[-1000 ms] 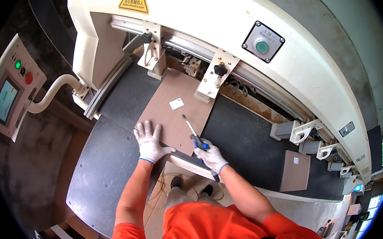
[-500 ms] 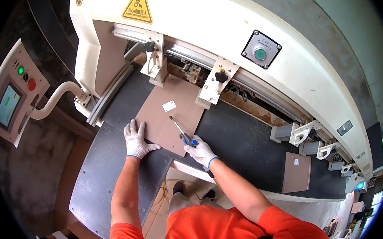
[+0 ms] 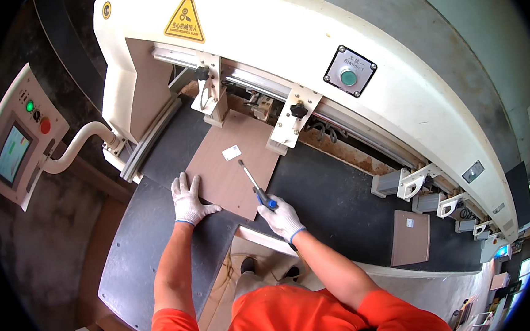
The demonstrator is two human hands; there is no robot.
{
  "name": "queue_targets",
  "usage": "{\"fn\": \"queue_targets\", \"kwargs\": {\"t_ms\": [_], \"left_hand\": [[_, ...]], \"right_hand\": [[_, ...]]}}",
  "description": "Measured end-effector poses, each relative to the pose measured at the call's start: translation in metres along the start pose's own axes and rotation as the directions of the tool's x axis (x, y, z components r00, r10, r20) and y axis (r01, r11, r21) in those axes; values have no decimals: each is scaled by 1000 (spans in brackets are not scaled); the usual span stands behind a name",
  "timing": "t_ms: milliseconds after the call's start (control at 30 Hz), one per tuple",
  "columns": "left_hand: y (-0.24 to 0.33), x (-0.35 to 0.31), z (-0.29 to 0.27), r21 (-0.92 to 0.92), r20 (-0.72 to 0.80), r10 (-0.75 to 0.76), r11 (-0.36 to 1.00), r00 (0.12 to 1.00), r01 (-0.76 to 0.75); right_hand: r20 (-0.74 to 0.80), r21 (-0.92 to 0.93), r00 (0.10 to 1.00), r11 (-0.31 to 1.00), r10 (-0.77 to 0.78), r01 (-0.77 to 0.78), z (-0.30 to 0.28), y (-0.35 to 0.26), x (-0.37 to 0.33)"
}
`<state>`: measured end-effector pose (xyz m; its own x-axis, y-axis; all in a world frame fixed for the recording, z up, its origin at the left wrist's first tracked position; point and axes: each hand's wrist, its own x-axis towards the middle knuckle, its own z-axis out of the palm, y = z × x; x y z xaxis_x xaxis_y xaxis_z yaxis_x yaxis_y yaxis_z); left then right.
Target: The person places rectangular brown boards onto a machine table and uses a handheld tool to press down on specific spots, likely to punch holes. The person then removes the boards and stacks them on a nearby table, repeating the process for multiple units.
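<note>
So, both hands are in white knit gloves. The left hand (image 3: 189, 206) has its fingers (image 3: 183, 184) fanned wide with nothing gripped, laid flat at the near-left corner of a brown panel (image 3: 219, 175). Can't really tell how hard it's pressing. The panel sits flat on the black tabletop (image 3: 153, 235), stretching up and right from those fingers.

The right hand (image 3: 281, 216) has its fingers wrapped around the grey-and-blue handle of what looks like a blow gun (image 3: 266, 200). Its long metal nozzle points up and left from the fingers, out over the panel. The tip is just below a white label (image 3: 231, 152), though I can't say if it touches anything.

Farther up from the fingers, two pale brackets with black knobs, a left bracket (image 3: 210, 90) and a right bracket (image 3: 289, 119), stand at the panel's far end. Well to the right of the right-hand fingers lies a second brown panel (image 3: 410, 241) with its own small label.
</note>
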<state>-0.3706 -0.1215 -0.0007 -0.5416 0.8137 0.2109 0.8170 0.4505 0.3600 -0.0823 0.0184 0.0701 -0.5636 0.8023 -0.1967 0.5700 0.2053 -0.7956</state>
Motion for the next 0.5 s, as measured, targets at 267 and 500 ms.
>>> {"fn": "queue_targets", "kwargs": {"t_ms": [267,500], "left_hand": [[6,0,-3,-1,18,-21,1000,1000,21],[-1,-1,5,39,2,0,999,1000,0]], "right_hand": [[-415,228,887,920,-205,319,-108,-69,-60],[-609,-161,662,885,-437,437,-173,-108,-74]]}}
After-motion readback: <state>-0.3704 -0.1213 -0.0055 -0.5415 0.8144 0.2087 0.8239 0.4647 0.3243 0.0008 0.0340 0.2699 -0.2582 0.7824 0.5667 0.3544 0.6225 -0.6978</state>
